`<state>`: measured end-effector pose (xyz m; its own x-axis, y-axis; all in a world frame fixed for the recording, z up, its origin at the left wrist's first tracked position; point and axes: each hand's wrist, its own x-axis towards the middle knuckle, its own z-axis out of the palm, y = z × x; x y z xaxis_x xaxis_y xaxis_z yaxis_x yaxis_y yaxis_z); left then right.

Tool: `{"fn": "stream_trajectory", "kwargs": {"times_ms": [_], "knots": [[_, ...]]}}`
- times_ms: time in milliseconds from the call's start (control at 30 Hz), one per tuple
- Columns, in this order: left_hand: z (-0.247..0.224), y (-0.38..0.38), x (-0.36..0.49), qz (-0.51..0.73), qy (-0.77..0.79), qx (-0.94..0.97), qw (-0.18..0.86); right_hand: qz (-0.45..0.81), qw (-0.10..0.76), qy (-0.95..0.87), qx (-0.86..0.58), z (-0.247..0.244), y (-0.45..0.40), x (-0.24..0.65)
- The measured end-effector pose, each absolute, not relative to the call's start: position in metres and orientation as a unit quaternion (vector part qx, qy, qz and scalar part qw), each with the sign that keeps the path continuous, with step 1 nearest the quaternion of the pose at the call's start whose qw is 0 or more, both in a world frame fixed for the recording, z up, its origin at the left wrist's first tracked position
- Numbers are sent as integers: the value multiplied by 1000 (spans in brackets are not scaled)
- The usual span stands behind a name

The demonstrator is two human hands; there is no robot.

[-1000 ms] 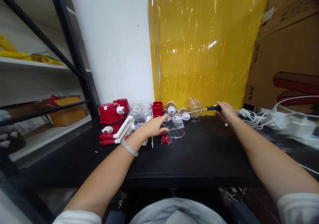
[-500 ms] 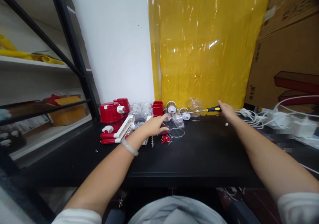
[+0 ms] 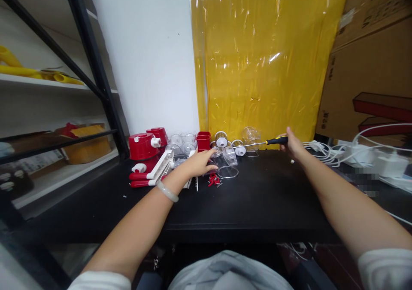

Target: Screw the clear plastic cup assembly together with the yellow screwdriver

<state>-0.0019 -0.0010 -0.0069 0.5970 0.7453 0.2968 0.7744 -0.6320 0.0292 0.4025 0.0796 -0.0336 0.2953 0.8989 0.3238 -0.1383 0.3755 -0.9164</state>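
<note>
Nearest us is grey cloth [image 3: 225,273] at the edge of the black table [image 3: 257,208], where we take the square red container [image 3: 203,141] as our landmark. In front of it, slightly to the right, we see small red pieces and screws [image 3: 214,180] beside a clear cup [image 3: 228,178] with a round rim. The left hand [image 3: 202,163] reaches in just in front of the container, thumb and forefinger spread at a clear plastic part [image 3: 229,156]; we cannot tell whether they grip it. Right of the container, a black-and-yellow screwdriver [image 3: 268,142] lies level, its shaft running to that part. Farther right, the right hand [image 3: 289,142] meets the handle's end, thumb raised; we cannot tell how tightly the fingers close. Just right of the container we find white-ended clear cylinders [image 3: 221,141], and well to its left, a red pot [image 3: 140,147]. Behind it hangs yellow film [image 3: 260,58].
</note>
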Motion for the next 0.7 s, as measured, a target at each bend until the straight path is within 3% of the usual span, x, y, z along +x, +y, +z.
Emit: {"fn": "stream_trajectory", "kwargs": {"times_ms": [367, 567, 700], "knots": [[-6, 0, -2, -138, -432, -890, 57, 495, 706, -379, -336, -34, 73, 398], [-5, -2, -2, -139, -428, -891, 62, 397, 715, -385, -427, -41, 82, 394], [-6, -2, -1, -135, -432, -890, 63, 348, 726, -424, -415, -45, 89, 394]]}}
